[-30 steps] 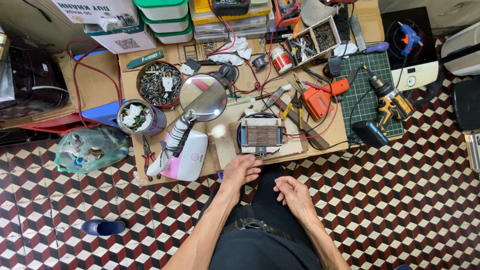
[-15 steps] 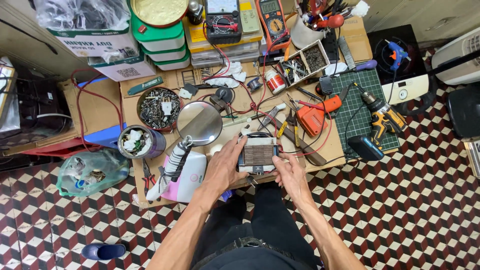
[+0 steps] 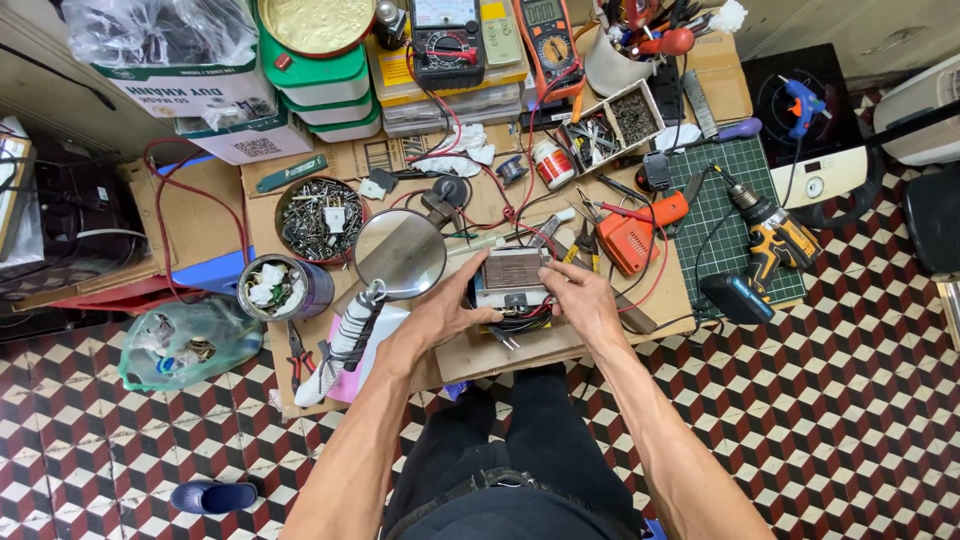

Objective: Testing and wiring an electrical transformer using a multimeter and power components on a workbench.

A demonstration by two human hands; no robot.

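Note:
A small grey electronic module (image 3: 511,277) with ribbed top and red and black wires at its near edge lies on the cardboard-covered low table (image 3: 480,355). My left hand (image 3: 445,312) grips its left side, thumb towards the wires. My right hand (image 3: 583,300) rests on its right side with fingers curled at the edge. Both forearms reach forward over my lap.
A round magnifier on a stand (image 3: 401,254) sits just left of the module. An orange tool (image 3: 632,238), cordless drill (image 3: 772,236) on a green cutting mat (image 3: 741,200), tins of screws (image 3: 321,217), meters (image 3: 446,28) and stacked boxes crowd the table. Checkered floor surrounds it.
Both hands moved from my lap up onto the table and took hold of the grey module. The camera has leaned closer over the table.

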